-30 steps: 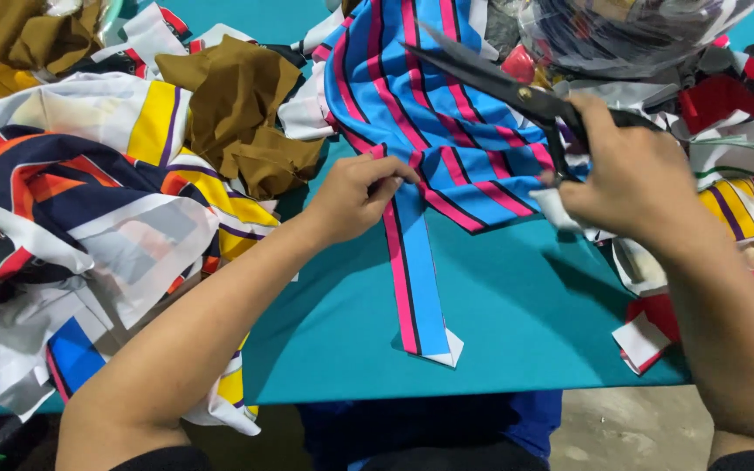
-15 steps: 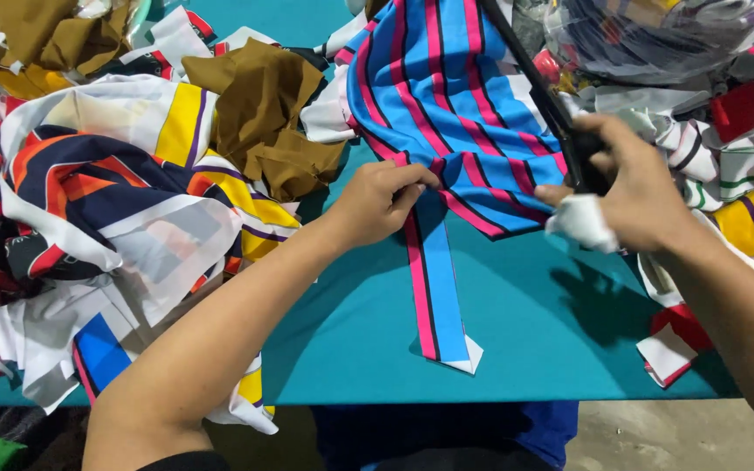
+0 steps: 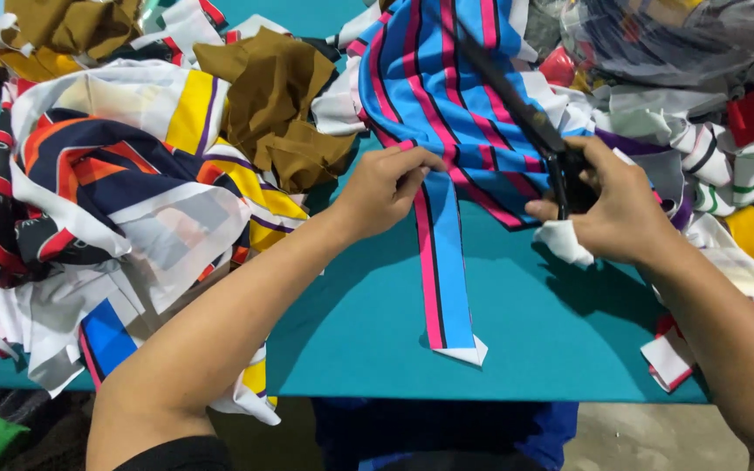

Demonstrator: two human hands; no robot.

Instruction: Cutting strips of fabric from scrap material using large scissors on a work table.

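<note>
Our left hand (image 3: 386, 187) has its grip pressed together, pinching the blue fabric with pink and black stripes (image 3: 447, 96) at the point where a narrow strip (image 3: 443, 279) branches off it, which keeps the cloth taut at that spot. Our right hand (image 3: 617, 214) has its grip wrapped around the handles of black scissors (image 3: 525, 109), whose long blades lie across the striped fabric, pointing away from us. The strip hangs toward us over the teal bench (image 3: 368, 331), its white-tipped end near the front edge. A crumpled brown cloth (image 3: 277, 96) and a pile of mixed scraps (image 3: 98, 192) crowd the left side, leaving bare surface only in the middle.
</note>
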